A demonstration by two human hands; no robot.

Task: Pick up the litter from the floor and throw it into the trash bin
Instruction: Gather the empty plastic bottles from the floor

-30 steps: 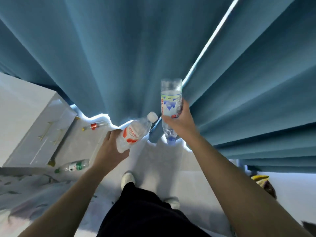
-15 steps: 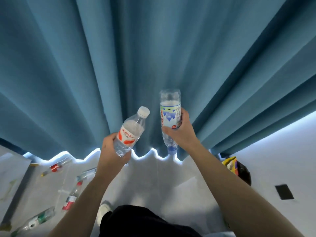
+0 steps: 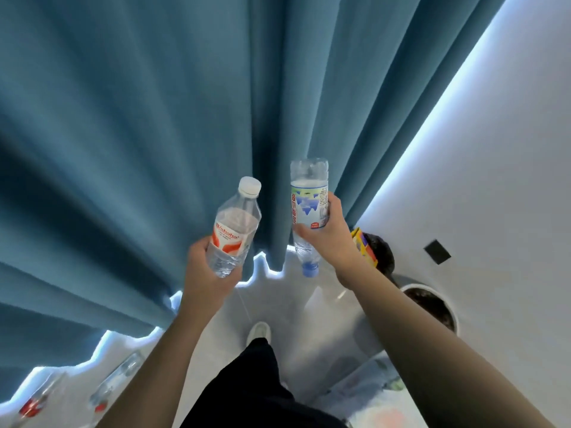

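Note:
My left hand [image 3: 205, 274] grips a clear plastic bottle with a red-and-white label [image 3: 235, 227], white cap pointing up and away. My right hand [image 3: 327, 239] holds a second clear bottle with a blue-and-white label [image 3: 308, 211] upside down, blue cap toward the floor. To the right, a white round trash bin [image 3: 445, 299] with a dark liner stands by the wall, partly hidden behind my right forearm. Beyond it a second dark bin [image 3: 381, 253] holds a yellow and orange package [image 3: 363, 247]. Two more bottles [image 3: 114, 381] [image 3: 37, 403] lie on the floor at lower left.
A tall blue curtain [image 3: 154, 134] hangs straight ahead, its hem lit from behind. A white wall [image 3: 494, 180] with a small black square [image 3: 437, 251] rises on the right. My white shoe [image 3: 259, 332] and dark trouser leg show below. A patterned rug edge [image 3: 364, 387] lies at lower right.
The view has swung to the right: the floor bottles slid to the lower left corner and the white bin came into view at right. Both hands kept their bottles.

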